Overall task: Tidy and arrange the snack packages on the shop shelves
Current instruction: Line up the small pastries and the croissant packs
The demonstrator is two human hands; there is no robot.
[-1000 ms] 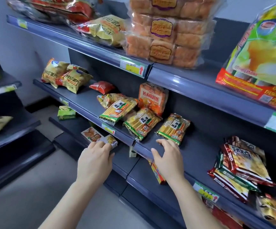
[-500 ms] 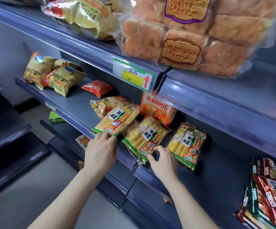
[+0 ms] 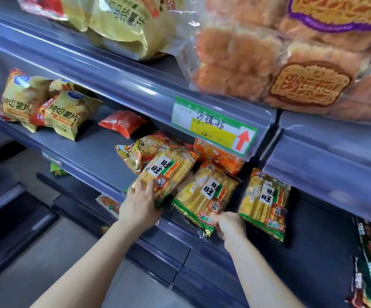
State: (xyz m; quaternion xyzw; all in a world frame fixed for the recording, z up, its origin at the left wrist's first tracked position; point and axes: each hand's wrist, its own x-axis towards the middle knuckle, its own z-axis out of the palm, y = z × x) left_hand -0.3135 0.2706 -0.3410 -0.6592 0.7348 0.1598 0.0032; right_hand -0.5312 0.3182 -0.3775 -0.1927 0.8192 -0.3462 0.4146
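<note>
The left hand (image 3: 140, 205) is wrapped round the lower end of the left rice-cracker pack (image 3: 169, 172), which lies tilted at the front edge of the middle shelf (image 3: 80, 152). The bottom corner of the middle rice-cracker pack (image 3: 204, 196) is pinched by the right hand (image 3: 230, 225). A third pack (image 3: 264, 198) is seen just beside it.
</note>
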